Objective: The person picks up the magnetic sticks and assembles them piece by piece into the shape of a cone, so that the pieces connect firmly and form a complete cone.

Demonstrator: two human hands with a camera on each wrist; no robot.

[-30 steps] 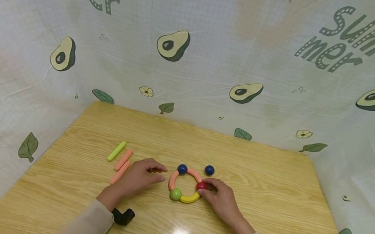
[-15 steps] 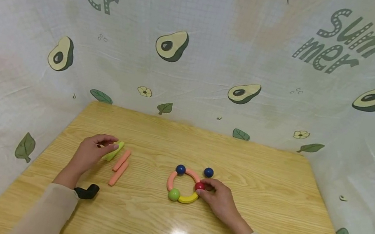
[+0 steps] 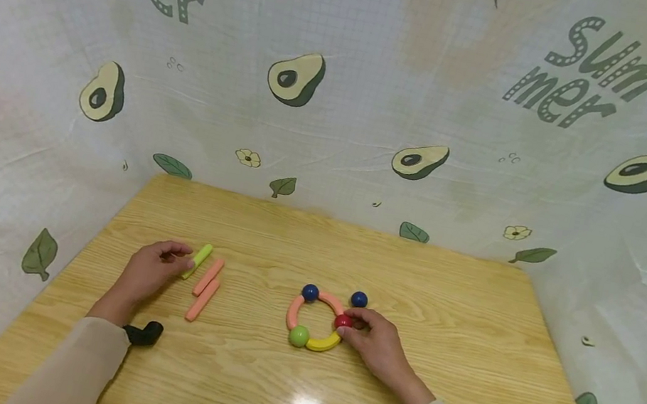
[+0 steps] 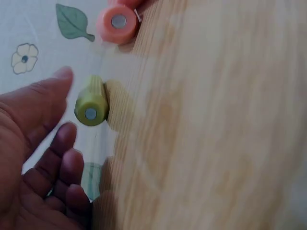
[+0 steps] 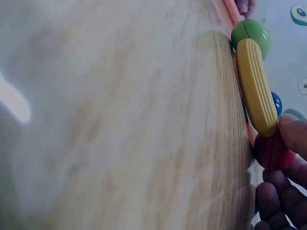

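Note:
My left hand is beside a lime-green stick on the table. In the left wrist view, thumb and fingers stand apart near the stick's end, which has a metal disc, and a gap shows between them. My right hand pinches a red ball between thumb and fingers. That ball belongs to a ring lying on the table: a curved yellow piece, a green ball, two curved salmon pieces and a dark blue ball.
Two straight salmon sticks lie side by side, right of the lime one. A loose dark blue ball sits just behind the ring. Printed cloth hangs around the back and sides of the wooden table.
My left hand has moved left from near the ring, past the salmon sticks, to the lime-green stick, then slightly lower. My right hand has kept its hold on the red ball.

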